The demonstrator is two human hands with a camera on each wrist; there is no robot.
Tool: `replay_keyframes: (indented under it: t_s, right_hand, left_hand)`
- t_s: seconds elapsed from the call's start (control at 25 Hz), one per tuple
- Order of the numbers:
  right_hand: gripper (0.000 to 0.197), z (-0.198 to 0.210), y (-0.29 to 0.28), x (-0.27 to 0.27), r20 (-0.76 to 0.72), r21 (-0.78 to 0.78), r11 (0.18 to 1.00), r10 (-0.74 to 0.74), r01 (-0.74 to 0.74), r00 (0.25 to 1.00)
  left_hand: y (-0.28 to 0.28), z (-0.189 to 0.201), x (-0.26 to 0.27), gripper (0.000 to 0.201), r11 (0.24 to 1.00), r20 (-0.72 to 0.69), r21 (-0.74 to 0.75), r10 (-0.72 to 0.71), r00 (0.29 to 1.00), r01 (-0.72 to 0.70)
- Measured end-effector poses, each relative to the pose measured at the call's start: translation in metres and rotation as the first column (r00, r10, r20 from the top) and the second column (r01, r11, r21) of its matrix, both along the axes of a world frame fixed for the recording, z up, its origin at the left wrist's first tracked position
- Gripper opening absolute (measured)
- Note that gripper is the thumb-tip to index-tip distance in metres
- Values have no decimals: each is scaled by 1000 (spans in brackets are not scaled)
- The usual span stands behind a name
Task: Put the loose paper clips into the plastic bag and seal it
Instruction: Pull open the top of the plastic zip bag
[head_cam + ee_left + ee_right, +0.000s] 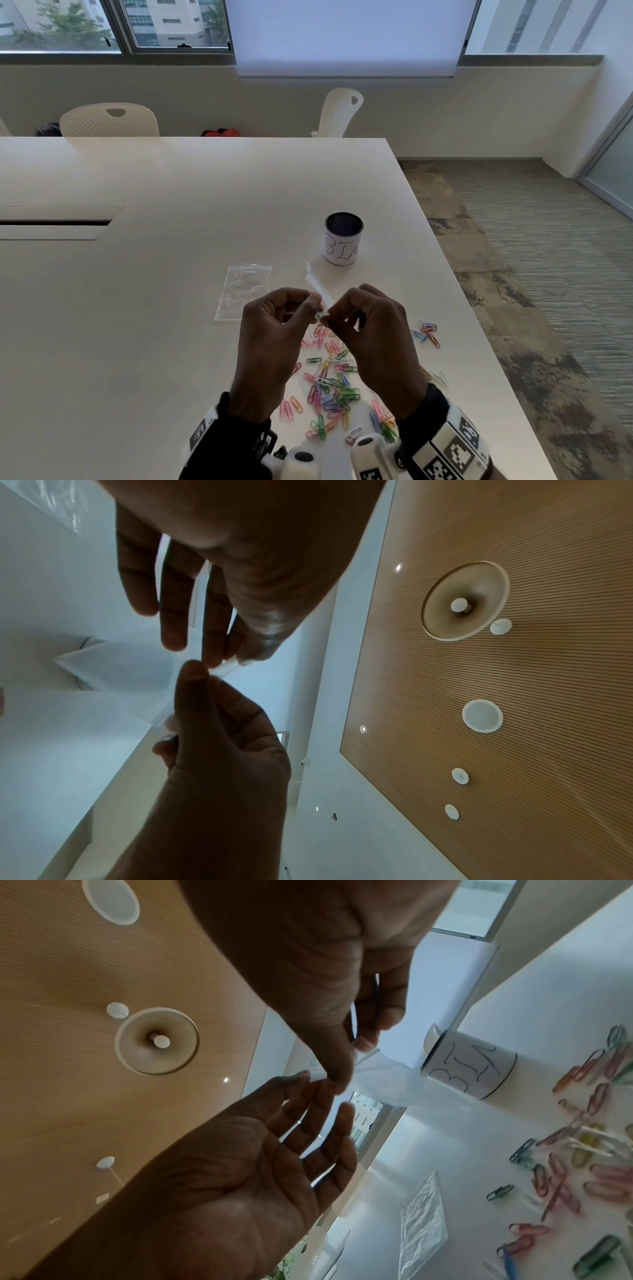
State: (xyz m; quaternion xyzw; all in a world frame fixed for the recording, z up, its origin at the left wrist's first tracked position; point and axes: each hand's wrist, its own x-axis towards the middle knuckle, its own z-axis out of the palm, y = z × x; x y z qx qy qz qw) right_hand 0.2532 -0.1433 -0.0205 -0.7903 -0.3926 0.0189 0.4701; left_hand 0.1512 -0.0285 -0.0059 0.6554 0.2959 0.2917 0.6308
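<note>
Above the white table (164,274), both hands hold up a small clear plastic bag (317,284) (387,1080) (120,669) by its near edge. My left hand (310,306) (185,696) pinches that edge between thumb and forefinger. My right hand (334,313) (318,1080) pinches it right beside the left, its other fingers spread loosely. Something thin and green shows between the fingertips; I cannot tell what it is. Loose coloured paper clips (329,390) (565,1164) lie scattered on the table beneath the hands. A second clear bag (245,291) (423,1223) lies flat to the left.
A black mesh cup with a paper label reading BIN (343,240) (469,1066) stands just beyond the hands. A few clips (427,334) lie near the table's right edge (455,291). Two white chairs (109,120) stand at the far side.
</note>
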Motion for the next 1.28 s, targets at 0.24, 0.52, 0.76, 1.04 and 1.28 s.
replay_keyframes:
  t_s: [0.24,0.52,0.76,1.04,1.28]
  right_hand:
    - [16,2,0,14,-56,-15,1000,26,-27,998]
    - [15,4,7,22,-105,-64,995,70,-76,992]
    - [10,5,12,19,-250,34,999,36,-28,968]
    - [11,4,11,20,-363,114,993,66,-26,929]
    - [10,2,10,20,-473,135,991,85,-23,877]
  left_hand:
    - [5,-6,9,9,999,-53,18,-31,998,32]
    - [9,-14,18,8,961,-112,274,13,994,18]
    - [5,-17,22,3,976,-56,218,9,998,4]
    - [5,-16,18,8,990,-26,138,-29,999,33]
    - [7,-16,17,22,948,-43,319,3,999,11]
